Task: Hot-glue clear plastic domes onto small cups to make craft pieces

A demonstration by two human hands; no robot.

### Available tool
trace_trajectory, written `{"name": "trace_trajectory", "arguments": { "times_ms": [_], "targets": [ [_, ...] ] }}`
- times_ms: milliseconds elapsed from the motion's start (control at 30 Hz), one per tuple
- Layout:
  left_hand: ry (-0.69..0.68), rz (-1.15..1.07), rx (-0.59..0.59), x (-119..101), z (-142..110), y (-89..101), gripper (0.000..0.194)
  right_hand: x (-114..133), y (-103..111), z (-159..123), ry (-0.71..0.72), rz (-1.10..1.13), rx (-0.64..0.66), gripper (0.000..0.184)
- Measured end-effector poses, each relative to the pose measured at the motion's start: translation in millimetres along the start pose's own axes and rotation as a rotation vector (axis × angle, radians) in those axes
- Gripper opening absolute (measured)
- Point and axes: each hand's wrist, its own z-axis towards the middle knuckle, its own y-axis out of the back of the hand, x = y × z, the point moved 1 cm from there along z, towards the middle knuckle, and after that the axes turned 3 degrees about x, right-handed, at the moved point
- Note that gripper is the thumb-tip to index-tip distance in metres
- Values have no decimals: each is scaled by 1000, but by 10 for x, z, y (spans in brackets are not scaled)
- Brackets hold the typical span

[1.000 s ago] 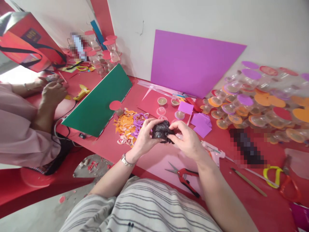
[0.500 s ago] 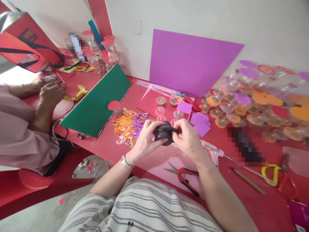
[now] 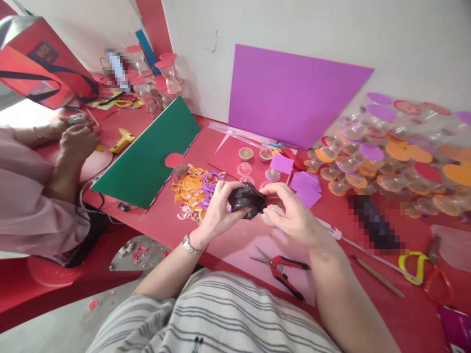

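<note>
A bunched black plastic bag [image 3: 247, 200] is held above the table's front part. My left hand [image 3: 220, 208] wraps round its left side, thumb in front and fingers behind. At the bag's gathered right end, my right hand [image 3: 285, 208] has thumb and forefinger on the plastic; the exact contact is partly hidden. What the bag contains does not show. Below my hands, red-handled pruning shears [image 3: 281, 269] lie with blades apart on a pale pink sheet [image 3: 235, 255]. Orange and purple scraps [image 3: 191, 191] are heaped left of the bag.
A green board [image 3: 150, 157] leans at the left, beyond which a co-worker's hands [image 3: 79, 137] hold something small. Purple board [image 3: 290, 93] stands against the wall. Many clear cup pieces with coloured discs [image 3: 371, 152] crowd the right. Yellow-and-red scissors [image 3: 415, 267] and a glue gun [image 3: 123, 140] lie about.
The black bag has shifted slightly left with my left hand. My right thumb and forefinger have spread somewhat at its gathered end, and more of the plastic shows.
</note>
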Motion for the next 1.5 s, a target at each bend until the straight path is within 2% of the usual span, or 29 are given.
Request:
{"name": "trace_trajectory", "arguments": {
  "times_ms": [167, 333, 500, 633, 700, 800, 967, 1233, 1333, 1433, 1500],
  "targets": [
    [26, -23, 32, 2, -11, -35, 46, -39, -87, 26, 4, -127, -159, 20],
    [-37, -38, 66, -49, -36, -36, 52, -67, -141, 32, 45, -210, -214, 20],
    [-83, -56, 134, -46, -66, 16, 56, -34, -101, -11, 66, -251, -270, 20],
    [-123, -50, 47, 7, -68, 52, 53, 38, -38, -64, 91, -133, -152, 15],
    [-157, -24, -11, 24, -61, 54, 54, 61, -32, -89, 122, -99, -106, 29],
    [-210, 17, -96, 17, -50, 41, 54, 65, -84, -114, 194, -168, -185, 39],
    [-226, 72, -184, -23, -58, 5, 51, 53, -220, -129, 264, -307, -355, 25],
    [-232, 101, -261, 1, -117, -74, 47, 96, -296, -135, 341, -368, -443, 14],
    [-224, 59, -217, 12, -132, -62, 53, 88, -290, -131, 338, -390, -473, 14],
    [-191, -61, -63, 5, -128, -7, 61, 66, -246, -116, 322, -418, -500, 17],
    [-157, -152, 35, 3, -101, 49, 57, 51, -217, -104, 314, -427, -507, 18]
  ]
}}
